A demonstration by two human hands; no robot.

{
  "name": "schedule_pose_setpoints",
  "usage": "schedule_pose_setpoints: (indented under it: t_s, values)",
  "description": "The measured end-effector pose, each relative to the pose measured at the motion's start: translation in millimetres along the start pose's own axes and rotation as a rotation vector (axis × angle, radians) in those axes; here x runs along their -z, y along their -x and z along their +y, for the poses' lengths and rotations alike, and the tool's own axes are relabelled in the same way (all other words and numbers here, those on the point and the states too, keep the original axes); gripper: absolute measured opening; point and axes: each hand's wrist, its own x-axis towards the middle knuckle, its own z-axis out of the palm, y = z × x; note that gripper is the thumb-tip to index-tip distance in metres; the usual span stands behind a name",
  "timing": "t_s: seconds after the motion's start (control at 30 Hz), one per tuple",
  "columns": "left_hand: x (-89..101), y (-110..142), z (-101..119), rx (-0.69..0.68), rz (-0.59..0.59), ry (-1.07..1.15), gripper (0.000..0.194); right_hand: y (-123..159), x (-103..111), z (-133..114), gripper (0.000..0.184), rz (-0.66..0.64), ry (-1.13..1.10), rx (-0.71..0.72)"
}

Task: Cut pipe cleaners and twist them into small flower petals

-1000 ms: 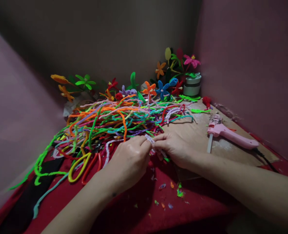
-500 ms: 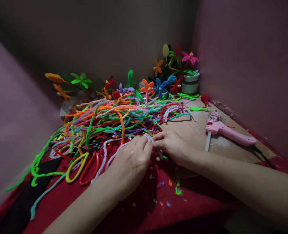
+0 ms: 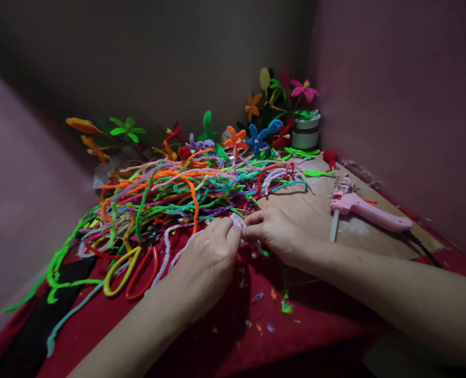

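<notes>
Between my two hands is a pale lilac pipe cleaner piece, bunched or twisted at its top and partly hidden by my fingers. My left hand is closed on it from the left, its back toward me. From the right, my right hand pinches the same piece between thumb and forefinger. Long lilac pipe cleaners trail from under my left hand toward the lower left. Just behind my hands lies a big tangled heap of coloured pipe cleaners.
A pink glue gun lies on a brown board to the right. Yellow-handled scissors and a red handle rest at left. Pipe cleaner flowers and a pot stand behind. Scraps dot the red cloth.
The whole view has shifted slightly. My hands stay together on the lilac piece, with only a small movement of the fingers; a little more of its bunched top shows.
</notes>
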Motion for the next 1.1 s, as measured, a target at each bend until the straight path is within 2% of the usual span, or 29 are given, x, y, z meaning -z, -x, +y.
schedule_pose_setpoints:
  t_s: [0.2,0.37,0.53,0.63,0.77,0.9,1.0,1.1]
  values:
    - [2.0,-2,4,-0.034,-0.007,-0.002,0.016,0,-2,-1,0.013,0.031,-0.016,-0.031]
    - [6.1,-5,11,-0.074,-0.028,-0.077,0.022,-1,-3,1,0.010,0.043,-0.066,-0.038]
    - [3.4,-5,12,-0.167,0.016,-0.080,0.023,-4,-1,4,0.008,0.030,-0.141,-0.064]
    - [0.7,-4,6,-0.186,0.063,0.029,0.025,-6,1,5,0.005,0.034,-0.198,-0.066]
    - [-5.6,-2,-7,-0.090,0.214,0.282,0.021,-6,2,4,0.005,0.022,-0.222,-0.082]
    - [-9.1,-1,-12,-0.001,0.241,0.315,0.016,-3,1,5,0.007,-0.053,-0.186,-0.066]
    - [-10.2,1,-9,-0.036,0.230,0.311,0.026,-3,0,8,0.009,-0.089,-0.170,-0.030]
    - [-11.1,1,-8,-0.080,0.267,0.367,0.040,-3,0,8,0.012,-0.122,-0.226,-0.011]
